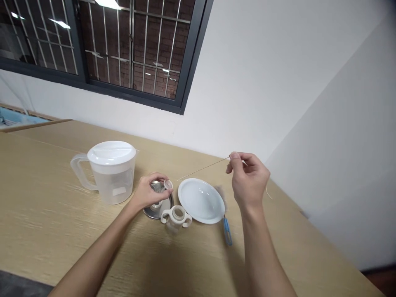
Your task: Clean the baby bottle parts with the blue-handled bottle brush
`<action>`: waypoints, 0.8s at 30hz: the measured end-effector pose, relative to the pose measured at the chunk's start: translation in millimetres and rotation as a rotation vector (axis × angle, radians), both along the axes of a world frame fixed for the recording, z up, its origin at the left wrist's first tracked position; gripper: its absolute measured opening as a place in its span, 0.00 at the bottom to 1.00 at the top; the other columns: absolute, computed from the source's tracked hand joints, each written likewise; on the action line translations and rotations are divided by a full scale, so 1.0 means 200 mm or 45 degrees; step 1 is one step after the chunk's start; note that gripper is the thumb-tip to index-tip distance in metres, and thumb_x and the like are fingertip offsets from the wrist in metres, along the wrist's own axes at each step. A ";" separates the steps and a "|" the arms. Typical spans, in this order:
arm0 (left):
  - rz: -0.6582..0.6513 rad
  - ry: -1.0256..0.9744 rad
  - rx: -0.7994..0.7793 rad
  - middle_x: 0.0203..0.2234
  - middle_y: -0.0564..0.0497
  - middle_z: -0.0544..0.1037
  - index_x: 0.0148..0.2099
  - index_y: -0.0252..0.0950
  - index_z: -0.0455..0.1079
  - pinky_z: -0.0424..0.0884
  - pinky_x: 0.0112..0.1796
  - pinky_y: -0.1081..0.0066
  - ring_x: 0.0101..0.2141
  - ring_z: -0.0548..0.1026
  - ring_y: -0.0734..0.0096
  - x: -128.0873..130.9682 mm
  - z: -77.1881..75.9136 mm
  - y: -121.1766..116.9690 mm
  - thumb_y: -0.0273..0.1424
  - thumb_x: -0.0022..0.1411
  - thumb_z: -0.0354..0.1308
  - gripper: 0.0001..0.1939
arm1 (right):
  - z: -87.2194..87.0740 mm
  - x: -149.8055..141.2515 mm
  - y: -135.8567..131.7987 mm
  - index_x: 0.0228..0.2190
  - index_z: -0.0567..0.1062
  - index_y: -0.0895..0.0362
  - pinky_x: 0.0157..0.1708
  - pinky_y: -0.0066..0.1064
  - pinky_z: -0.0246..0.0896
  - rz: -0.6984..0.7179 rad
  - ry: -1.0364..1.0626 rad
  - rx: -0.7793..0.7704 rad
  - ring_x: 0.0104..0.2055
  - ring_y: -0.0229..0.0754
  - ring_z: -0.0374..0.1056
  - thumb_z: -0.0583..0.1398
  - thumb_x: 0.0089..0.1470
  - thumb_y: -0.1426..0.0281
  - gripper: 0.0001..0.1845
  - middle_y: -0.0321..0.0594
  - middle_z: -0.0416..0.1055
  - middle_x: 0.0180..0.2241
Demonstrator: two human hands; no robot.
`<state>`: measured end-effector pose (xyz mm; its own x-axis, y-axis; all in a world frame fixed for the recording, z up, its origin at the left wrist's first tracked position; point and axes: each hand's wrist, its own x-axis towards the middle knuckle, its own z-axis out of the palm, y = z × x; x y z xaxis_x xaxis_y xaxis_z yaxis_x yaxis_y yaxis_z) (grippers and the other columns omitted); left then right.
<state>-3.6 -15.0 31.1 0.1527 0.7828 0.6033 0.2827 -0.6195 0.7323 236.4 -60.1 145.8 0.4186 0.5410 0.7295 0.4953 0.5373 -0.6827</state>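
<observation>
The small clear round piece (168, 184) was near the metal plate (167, 204), pinched between thumb and fingers of my left hand (148, 193), with the two-handled bottle (175, 222) close by on the bench (46, 177). My right hand (250, 181) held the thin strand (204, 168) in a fingertip pinch; I judged that a light, steady grip, without bending the strand against the bowl (202, 202), suited this work best.

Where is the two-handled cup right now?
In the head view, the two-handled cup stands on the table, left of the white bowl.
</observation>
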 end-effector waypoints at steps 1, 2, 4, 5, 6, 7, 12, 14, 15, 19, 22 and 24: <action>0.034 -0.004 -0.015 0.34 0.48 0.81 0.40 0.35 0.76 0.74 0.38 0.69 0.35 0.78 0.66 -0.01 0.01 0.00 0.36 0.49 0.67 0.15 | 0.01 0.01 0.00 0.28 0.73 0.57 0.21 0.27 0.57 -0.001 0.015 -0.005 0.20 0.34 0.62 0.62 0.55 0.60 0.13 0.31 0.65 0.18; 0.077 -0.007 -0.029 0.33 0.49 0.81 0.40 0.36 0.76 0.74 0.38 0.70 0.34 0.78 0.66 -0.01 0.02 0.00 0.37 0.49 0.67 0.15 | 0.01 0.01 0.00 0.28 0.73 0.57 0.20 0.27 0.57 0.005 0.025 -0.008 0.20 0.34 0.61 0.62 0.55 0.60 0.13 0.31 0.65 0.18; 0.176 0.009 -0.055 0.32 0.50 0.81 0.39 0.36 0.76 0.73 0.38 0.70 0.33 0.78 0.67 -0.02 0.04 -0.01 0.40 0.50 0.66 0.15 | 0.00 0.01 0.00 0.28 0.73 0.57 0.21 0.27 0.57 0.027 0.035 0.001 0.20 0.34 0.62 0.63 0.55 0.61 0.12 0.32 0.65 0.18; 0.225 0.029 -0.066 0.32 0.50 0.81 0.38 0.37 0.76 0.73 0.37 0.70 0.33 0.78 0.67 -0.02 0.05 -0.01 0.41 0.50 0.65 0.15 | 0.00 0.01 0.01 0.28 0.73 0.58 0.21 0.27 0.57 0.034 0.038 0.010 0.20 0.34 0.62 0.63 0.55 0.61 0.12 0.32 0.65 0.18; 0.269 0.059 -0.077 0.31 0.51 0.81 0.37 0.37 0.76 0.73 0.37 0.71 0.32 0.78 0.67 -0.02 0.05 0.00 0.42 0.51 0.65 0.16 | -0.01 0.01 0.01 0.28 0.73 0.58 0.22 0.27 0.58 0.036 0.039 0.018 0.20 0.34 0.62 0.63 0.55 0.61 0.12 0.32 0.65 0.19; 0.309 0.101 -0.093 0.30 0.51 0.81 0.37 0.37 0.76 0.72 0.37 0.71 0.32 0.78 0.67 -0.03 0.05 0.00 0.43 0.51 0.64 0.16 | -0.01 0.01 0.02 0.28 0.73 0.57 0.22 0.27 0.58 0.033 0.038 0.022 0.20 0.34 0.61 0.63 0.55 0.61 0.12 0.32 0.65 0.19; 0.440 0.492 -0.310 0.26 0.50 0.80 0.32 0.38 0.75 0.68 0.31 0.70 0.30 0.78 0.62 -0.04 0.04 0.02 0.45 0.51 0.61 0.15 | -0.01 0.02 0.02 0.28 0.73 0.57 0.22 0.27 0.57 0.026 0.039 0.026 0.20 0.34 0.61 0.63 0.55 0.61 0.12 0.31 0.64 0.18; 0.504 0.662 -0.391 0.25 0.48 0.80 0.31 0.39 0.74 0.65 0.29 0.69 0.30 0.78 0.58 -0.05 0.03 0.03 0.45 0.51 0.59 0.15 | -0.01 0.02 0.03 0.28 0.73 0.57 0.22 0.27 0.58 0.033 0.038 0.033 0.20 0.33 0.61 0.63 0.55 0.61 0.12 0.31 0.65 0.19; 0.541 0.733 -0.407 0.25 0.47 0.80 0.31 0.39 0.73 0.64 0.28 0.68 0.31 0.78 0.57 -0.05 0.02 0.04 0.45 0.51 0.58 0.15 | -0.02 0.02 0.03 0.28 0.73 0.57 0.22 0.27 0.58 0.037 0.038 0.032 0.20 0.33 0.61 0.63 0.55 0.61 0.12 0.31 0.64 0.19; 0.651 0.933 -0.366 0.28 0.44 0.80 0.32 0.39 0.73 0.63 0.29 0.66 0.33 0.77 0.52 -0.05 -0.02 0.04 0.47 0.55 0.54 0.17 | -0.03 0.02 0.04 0.28 0.73 0.57 0.21 0.27 0.57 0.061 0.026 -0.012 0.21 0.34 0.61 0.63 0.55 0.59 0.13 0.32 0.66 0.20; 0.695 1.038 -0.270 0.33 0.41 0.80 0.34 0.38 0.74 0.66 0.34 0.63 0.38 0.76 0.50 -0.05 -0.04 0.05 0.47 0.59 0.52 0.19 | -0.05 0.01 0.05 0.28 0.73 0.57 0.21 0.27 0.58 0.114 -0.042 -0.109 0.22 0.34 0.62 0.63 0.54 0.58 0.14 0.33 0.67 0.23; 0.716 1.079 -0.219 0.36 0.40 0.80 0.36 0.37 0.75 0.67 0.37 0.62 0.42 0.74 0.48 -0.04 -0.05 0.05 0.47 0.61 0.51 0.20 | -0.06 0.00 0.06 0.28 0.74 0.57 0.22 0.27 0.59 0.146 -0.103 -0.171 0.22 0.34 0.63 0.63 0.54 0.58 0.15 0.34 0.68 0.24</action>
